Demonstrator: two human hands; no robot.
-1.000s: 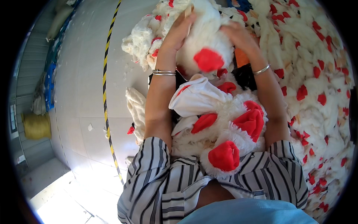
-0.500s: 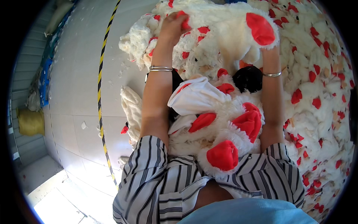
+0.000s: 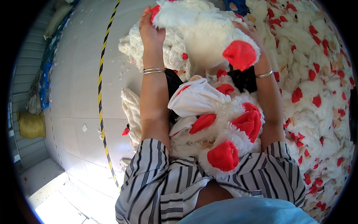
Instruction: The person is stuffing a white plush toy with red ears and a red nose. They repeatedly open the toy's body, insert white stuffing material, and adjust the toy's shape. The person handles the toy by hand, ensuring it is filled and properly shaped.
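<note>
Left hand point(image 3: 152, 33): fingers bent round one red end of a furry white toy point(image 3: 203, 31) | right hand point(image 3: 254, 34): fingers at its other end, fur hiding them, closure cannot tell | toy: between both hands' fingers | plush bundle point(image 3: 233, 114): bodyward of fingers | scrap heap point(image 3: 315, 123): right of them

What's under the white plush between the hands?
Past its lower left edge, part of a cream fluffy heap shows, with a small red patch; the white plush covers the rest.
</note>
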